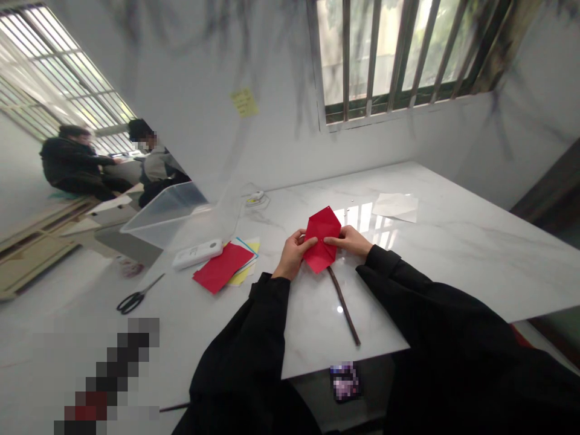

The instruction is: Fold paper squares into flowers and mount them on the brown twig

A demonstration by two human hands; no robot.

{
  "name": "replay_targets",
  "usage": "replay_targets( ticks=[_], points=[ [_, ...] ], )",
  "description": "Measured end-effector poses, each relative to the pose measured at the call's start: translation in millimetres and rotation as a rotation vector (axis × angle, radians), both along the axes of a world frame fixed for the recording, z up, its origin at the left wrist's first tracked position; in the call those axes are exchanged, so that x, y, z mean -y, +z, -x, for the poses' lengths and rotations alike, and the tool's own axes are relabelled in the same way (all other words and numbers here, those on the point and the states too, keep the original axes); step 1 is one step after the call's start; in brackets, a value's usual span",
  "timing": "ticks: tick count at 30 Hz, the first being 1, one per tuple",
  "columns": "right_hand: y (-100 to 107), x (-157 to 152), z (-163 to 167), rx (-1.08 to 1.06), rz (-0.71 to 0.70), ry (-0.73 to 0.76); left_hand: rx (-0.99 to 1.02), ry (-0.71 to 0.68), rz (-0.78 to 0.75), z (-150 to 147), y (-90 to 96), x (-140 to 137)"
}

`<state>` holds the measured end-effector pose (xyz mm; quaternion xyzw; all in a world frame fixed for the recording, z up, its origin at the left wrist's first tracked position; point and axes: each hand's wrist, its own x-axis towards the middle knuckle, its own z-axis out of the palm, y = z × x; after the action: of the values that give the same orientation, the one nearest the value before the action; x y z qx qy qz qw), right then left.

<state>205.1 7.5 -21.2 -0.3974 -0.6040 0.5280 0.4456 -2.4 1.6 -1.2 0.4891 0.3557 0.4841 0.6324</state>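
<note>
Between both hands is a folded piece of red paper [322, 225], held up over the white table. My left hand [292, 252] pinches its left edge, thumb on the front. On the other side my right hand [354, 241] grips the right edge, its thumb also pressed near the paper's middle. The fingers behind the paper are hidden. Below the paper a thin brown stick [345, 311] lies slanting on the tabletop; its upper end meets the paper's lower edge, and I cannot tell whether the two are joined.
Left of my hands lie red paper sheets [224, 266], a white device [198, 254] and black-handled scissors [136, 299]. A clear plastic bin [167, 211] stands farther back. White paper [396, 207] lies at the right. Two people sit in the far left background.
</note>
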Motion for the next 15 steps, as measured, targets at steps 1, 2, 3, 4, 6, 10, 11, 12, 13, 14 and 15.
replay_targets(
  ticks=[1,2,3,4,6,10,11,12,13,14,15],
  points=[
    [0.1,0.1,0.4,-0.002,0.0,-0.005,-0.006,-0.01,-0.003,-0.2,-0.2,0.2],
    [0.3,0.2,0.7,-0.014,0.003,-0.01,-0.011,-0.019,-0.009,-0.6,-0.2,0.5],
    [0.6,0.3,1.0,-0.032,0.012,-0.011,-0.015,-0.028,-0.015,-1.1,-0.1,0.8],
    [1.0,0.4,1.1,-0.055,0.026,-0.006,-0.018,-0.036,-0.023,-1.7,0.2,1.1],
    [1.5,0.4,1.1,-0.095,0.055,0.007,-0.024,-0.05,-0.038,-3.2,1.0,1.9],
    [0.3,-0.4,0.3,-0.102,0.079,0.012,-0.028,-0.086,-0.047,-5.3,2.1,2.8],
    [-0.1,-0.7,0.2,-0.097,0.08,0.012,-0.029,-0.089,-0.049,-5.4,1.9,2.6],
    [-0.5,-0.9,0.0,-0.093,0.08,0.006,-0.031,-0.088,-0.05,-5.4,1.6,2.3],
    [-0.7,-1.0,0.0,-0.092,0.079,-0.008,-0.035,-0.085,-0.048,-5.2,1.1,1.8],
    [-0.6,-0.9,-0.1,-0.095,0.078,-0.027,-0.041,-0.076,-0.043,-4.9,0.6,1.1],
    [-0.4,-0.7,-0.2,-0.1,0.077,-0.053,-0.048,-0.062,-0.037,-4.4,0.1,0.4]
  ],
)
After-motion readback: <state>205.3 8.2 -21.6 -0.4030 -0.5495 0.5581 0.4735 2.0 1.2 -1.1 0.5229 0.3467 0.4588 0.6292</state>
